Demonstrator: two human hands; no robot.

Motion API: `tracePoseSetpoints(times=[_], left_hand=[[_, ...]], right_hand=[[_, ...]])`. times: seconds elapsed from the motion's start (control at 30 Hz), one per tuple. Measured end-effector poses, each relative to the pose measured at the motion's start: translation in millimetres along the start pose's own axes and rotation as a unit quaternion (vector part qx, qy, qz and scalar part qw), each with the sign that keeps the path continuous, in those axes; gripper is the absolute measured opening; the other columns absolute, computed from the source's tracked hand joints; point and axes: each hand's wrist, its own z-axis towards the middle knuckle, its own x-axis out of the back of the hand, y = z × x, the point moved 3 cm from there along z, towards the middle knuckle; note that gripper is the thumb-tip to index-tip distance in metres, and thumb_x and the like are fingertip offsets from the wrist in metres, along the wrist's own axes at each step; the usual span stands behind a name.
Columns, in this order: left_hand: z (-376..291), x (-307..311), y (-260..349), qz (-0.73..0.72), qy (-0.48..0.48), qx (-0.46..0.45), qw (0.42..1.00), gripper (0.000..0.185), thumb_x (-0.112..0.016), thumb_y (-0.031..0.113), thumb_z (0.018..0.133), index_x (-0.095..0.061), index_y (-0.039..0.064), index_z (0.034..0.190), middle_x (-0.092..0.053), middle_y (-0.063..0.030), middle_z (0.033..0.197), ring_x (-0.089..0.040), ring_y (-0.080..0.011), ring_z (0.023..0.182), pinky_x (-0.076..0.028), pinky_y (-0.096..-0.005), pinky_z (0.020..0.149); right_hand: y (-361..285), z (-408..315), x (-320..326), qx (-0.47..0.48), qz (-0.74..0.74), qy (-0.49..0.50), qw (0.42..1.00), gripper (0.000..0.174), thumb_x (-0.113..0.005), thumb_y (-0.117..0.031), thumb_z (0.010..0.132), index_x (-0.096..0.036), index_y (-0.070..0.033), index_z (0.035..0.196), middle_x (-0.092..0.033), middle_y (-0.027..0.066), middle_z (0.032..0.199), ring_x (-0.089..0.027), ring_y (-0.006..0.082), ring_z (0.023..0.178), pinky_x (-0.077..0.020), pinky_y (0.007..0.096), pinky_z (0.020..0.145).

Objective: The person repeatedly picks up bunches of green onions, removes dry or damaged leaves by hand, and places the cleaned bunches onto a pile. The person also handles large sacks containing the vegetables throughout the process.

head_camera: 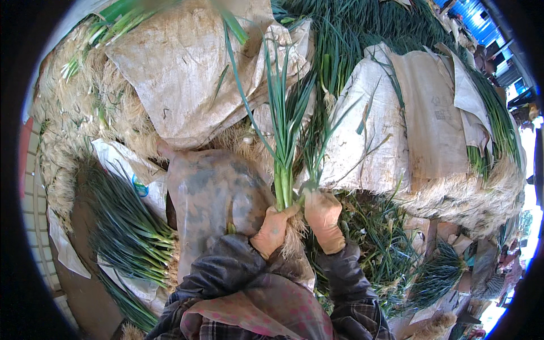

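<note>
My left hand (270,231), in an orange glove, grips a small bunch of green onions (283,180) low on the pale stems. The bunch stands upright with its leaves pointing away from me, and its stringy roots (294,233) hang below the fist. Close beside it on the right, my right hand (324,221), also gloved, is closed on some green onion leaves (315,168). Blur around those fingertips hides exactly where they pinch. Under my left forearm lies a muddy plastic sheet (212,191) over my lap.
Rooted green onions (127,229) lie stacked at left. Cloth sacking (187,72) and white sacking (361,127) cover larger heaps ahead, with root ends (463,204) showing. Leaf scraps (378,238) cover the ground at right. People (505,267) are at the far right.
</note>
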Motion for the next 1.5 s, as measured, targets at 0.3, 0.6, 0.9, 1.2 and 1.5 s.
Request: tracePoseSetpoints(times=[0.3,0.6,0.9,1.2,1.5], left_hand=[[5,3,-5,0.005,0.006,0.008,1.000,0.021,-0.060,0.007,0.093,-0.062,0.000,0.113,-0.065,-0.0047,0.087,-0.061,-0.0145,0.070,-0.050,-0.0283,0.061],[1,-7,-2,0.068,0.005,-0.029,0.997,0.017,-0.065,0.013,0.093,-0.065,0.001,0.105,-0.065,-0.0027,0.084,-0.060,-0.0112,0.067,-0.048,-0.0269,0.058],[-4,-8,0,-0.025,0.014,-0.015,0.999,0.015,-0.057,0.011,0.097,-0.062,-0.002,0.102,-0.065,-0.0071,0.081,-0.062,-0.0163,0.065,-0.052,-0.0296,0.058],[-3,-3,7,0.041,0.011,0.045,0.998,0.017,-0.060,0.019,0.097,-0.062,0.003,0.100,-0.062,-0.0041,0.077,-0.058,-0.0145,0.060,-0.047,-0.0300,0.048],[4,1,-3,-0.013,-0.007,-0.021,1.000,0.013,-0.066,0.016,0.093,-0.064,0.004,0.095,-0.059,-0.0005,0.076,-0.056,-0.0100,0.065,-0.046,-0.0252,0.057]], right_hand=[[46,-37,96,-0.366,0.500,0.209,0.757,0.036,-0.040,-0.027,0.105,-0.066,-0.003,0.095,-0.066,0.0073,0.077,-0.064,0.0117,0.064,-0.0548,0.0265,0.055],[47,6,14,-0.280,0.463,-0.162,0.825,0.069,-0.075,-0.023,0.082,-0.044,-0.006,0.142,-0.066,0.0125,0.115,-0.062,0.0122,0.079,-0.0557,0.0280,0.071],[5,-6,15,-0.359,0.633,-0.187,0.660,0.037,-0.059,-0.039,0.096,-0.064,-0.003,0.098,-0.056,0.0027,0.061,-0.052,0.0097,0.053,-0.0430,0.0249,0.052],[-18,-10,81,-0.137,0.735,-0.455,0.483,0.036,-0.058,-0.036,0.097,-0.063,-0.002,0.110,-0.063,0.0033,0.083,-0.060,0.0124,0.069,-0.0459,0.0226,0.058],[134,-193,19,-0.500,0.515,-0.253,0.648,0.027,-0.060,-0.030,0.094,-0.067,-0.003,0.096,-0.072,0.0123,0.086,-0.067,0.0169,0.072,-0.0542,0.0308,0.068]])
